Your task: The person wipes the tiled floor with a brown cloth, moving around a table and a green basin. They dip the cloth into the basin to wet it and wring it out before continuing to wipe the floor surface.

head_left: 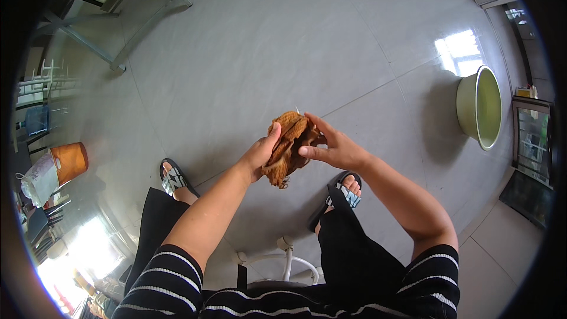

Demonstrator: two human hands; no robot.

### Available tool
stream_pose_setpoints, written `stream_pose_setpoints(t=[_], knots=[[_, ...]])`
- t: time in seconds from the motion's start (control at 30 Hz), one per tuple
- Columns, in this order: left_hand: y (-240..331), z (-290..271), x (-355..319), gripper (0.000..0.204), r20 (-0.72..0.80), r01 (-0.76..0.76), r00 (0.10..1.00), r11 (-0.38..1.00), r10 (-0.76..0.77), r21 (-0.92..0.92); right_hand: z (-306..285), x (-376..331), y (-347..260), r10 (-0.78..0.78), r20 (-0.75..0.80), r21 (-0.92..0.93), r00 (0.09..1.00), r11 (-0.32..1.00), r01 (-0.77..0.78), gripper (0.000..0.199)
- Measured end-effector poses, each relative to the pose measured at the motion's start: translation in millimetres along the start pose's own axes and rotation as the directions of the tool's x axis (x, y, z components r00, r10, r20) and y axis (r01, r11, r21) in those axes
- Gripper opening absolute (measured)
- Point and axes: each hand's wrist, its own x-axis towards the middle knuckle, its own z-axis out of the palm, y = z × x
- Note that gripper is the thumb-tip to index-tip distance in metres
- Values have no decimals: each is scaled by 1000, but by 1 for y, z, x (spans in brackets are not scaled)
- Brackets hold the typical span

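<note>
Hands, left (260,153) and right (333,147), clasp brown cloth (288,147) at mid-air.

Black top with white-striped short sleeves (171,272), black trousers, seemingly patterned slide sandals (172,178).

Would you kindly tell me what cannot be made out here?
- Brown cloth, head view: what garment it is, since it is bunched between left hand and right hand.
- White chair base: partly hidden by the legs.
- Green basin: contents unclear, seen at the bent rim.
</note>
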Motion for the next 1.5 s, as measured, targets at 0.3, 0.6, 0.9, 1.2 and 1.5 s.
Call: stream_pose_setpoints(t=[0.3,0.6,0.9,1.2,1.5], knots=[[8,30,14,72,-285,-76,954,993,97,85,-70,-16,3,194,-396,313,897,947,-67,34],[76,89,140,42,-15,-238,971,969,238,-69,-250,-24,-41,-40,-805,120,592,966,229,50],[9,0,155,61,-101,94,615,54,782,994,-260,71,50,-165,-530,-832,831,287,-474,82],[14,-16,105,76,-285,433,849,-276,445,858,-233,81,104,-244,-557,-829,794,108,-548,66],[27,-7,110,78,-308,462,872,-432,379,775,-18,-16,165,-98,-3,-883,995,468,43,45]])
